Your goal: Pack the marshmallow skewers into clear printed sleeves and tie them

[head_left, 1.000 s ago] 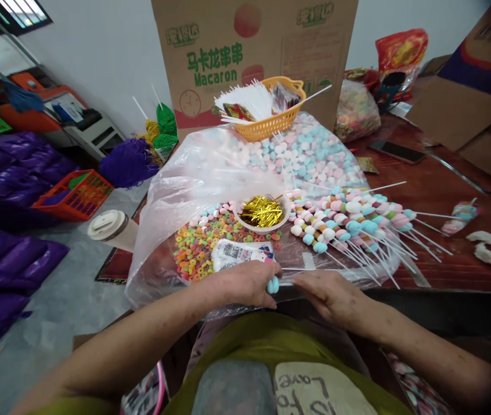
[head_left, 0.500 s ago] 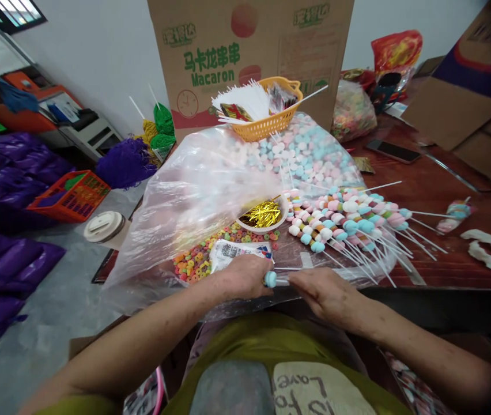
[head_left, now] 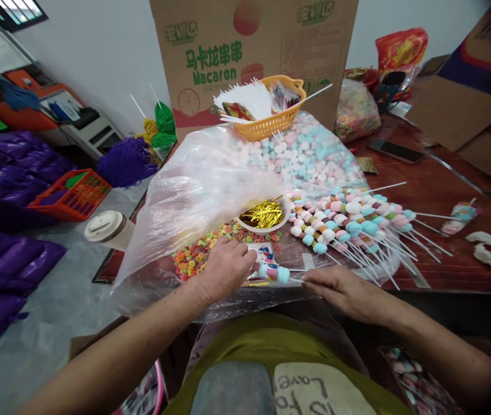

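Observation:
A marshmallow skewer in blue, pink and white lies level between my hands, low over the table's front edge. My right hand is closed on its thin white stick. At the other end, the curled fingers of my left hand close about the last sweets, and the fingertips are partly hidden. Under and behind the skewer is a printed white packet. Loose ring-shaped candies are spread beyond my left hand. A white bowl of gold twist ties stands just behind.
Finished-looking marshmallow skewers are piled to the right, sticks toward me. A large clear bag of marshmallows carries a yellow basket of white sticks. A lidded paper cup stands left; a phone lies right.
My left hand has slid left and slightly away from me, uncovering more marshmallows on the skewer. My right hand has shifted a little right, still on the stick.

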Demonstrator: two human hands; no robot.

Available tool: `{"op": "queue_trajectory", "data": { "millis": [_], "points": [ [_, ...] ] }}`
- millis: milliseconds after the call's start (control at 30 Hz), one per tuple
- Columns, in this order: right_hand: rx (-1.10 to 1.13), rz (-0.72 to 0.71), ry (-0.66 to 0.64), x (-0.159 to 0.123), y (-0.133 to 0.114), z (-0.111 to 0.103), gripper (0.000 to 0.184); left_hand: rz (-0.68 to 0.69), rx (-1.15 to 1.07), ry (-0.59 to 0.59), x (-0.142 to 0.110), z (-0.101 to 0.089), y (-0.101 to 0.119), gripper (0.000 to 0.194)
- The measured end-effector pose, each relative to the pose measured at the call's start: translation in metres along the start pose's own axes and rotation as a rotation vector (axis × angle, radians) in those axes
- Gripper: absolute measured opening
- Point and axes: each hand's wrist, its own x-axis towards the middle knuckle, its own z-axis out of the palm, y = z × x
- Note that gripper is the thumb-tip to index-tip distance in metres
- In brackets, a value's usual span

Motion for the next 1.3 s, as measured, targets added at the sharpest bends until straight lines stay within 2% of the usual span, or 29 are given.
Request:
{"op": "queue_trajectory", "data": {
  "millis": [67, 100, 200, 300, 433, 533, 600, 667, 733, 833, 1000, 1067, 1200, 1233, 1300],
  "points": [
    [0.129, 0.049, -0.04, 0.001, -0.001, -0.002, 0.035, 0.01, 0.062, 0.151, -0.003, 0.001, 0.001, 0.018],
    [0.164, 0.06, -0.059, 0.001, -0.001, -0.002, 0.035, 0.026, 0.067, 0.186, -0.003, 0.001, 0.0, 0.019],
    [0.087, -0.011, -0.064, 0.003, -0.006, 0.0, 0.036, 0.103, 0.013, 0.141, 0.0, 0.003, 0.001, 0.016],
    [-0.25, -0.159, 0.106, 0.006, -0.01, 0.001, 0.033, 0.097, -0.1, -0.056, 0.007, 0.002, 0.001, 0.012],
    [-0.737, -0.315, 0.385, 0.005, -0.007, -0.009, 0.025, -0.083, -0.466, -0.388, 0.011, -0.008, -0.002, 0.026],
    [-0.822, -0.436, 0.44, 0.002, -0.004, -0.019, 0.024, -0.109, -0.808, -0.608, 0.012, -0.017, -0.006, 0.029],
    [-0.787, -0.482, 0.427, 0.001, -0.004, -0.023, 0.024, -0.096, -0.956, -0.693, 0.013, -0.021, -0.008, 0.03],
    [-0.741, -0.506, 0.425, 0.002, -0.006, -0.023, 0.024, -0.086, -1.04, -0.672, 0.016, -0.023, -0.008, 0.029],
    [-0.705, -0.529, 0.43, 0.004, -0.01, -0.019, 0.023, -0.067, -1.029, -0.588, 0.02, -0.023, -0.005, 0.029],
    [-0.652, -0.517, 0.417, 0.009, -0.016, -0.007, 0.023, -0.063, -0.874, -0.525, 0.025, -0.02, 0.008, 0.028],
    [-0.564, -0.4, 0.36, 0.022, -0.016, 0.017, 0.023, -0.184, -0.492, -0.468, 0.035, -0.01, 0.043, 0.018],
    [-0.554, -0.351, 0.353, 0.025, -0.012, 0.022, 0.022, -0.198, -0.504, -0.444, 0.034, -0.009, 0.048, 0.024],
    [-0.438, -0.285, 0.387, 0.02, -0.001, 0.013, 0.024, -0.157, -0.709, -0.335, 0.023, -0.014, 0.028, 0.076],
    [-0.408, -0.253, 0.384, 0.018, -0.001, 0.008, 0.026, -0.152, -0.651, -0.333, 0.019, -0.016, 0.02, 0.073],
    [-0.391, -0.209, 0.348, 0.012, -0.002, -0.004, 0.027, -0.163, -0.505, -0.397, 0.01, -0.018, 0.006, 0.039]
  ]
}}
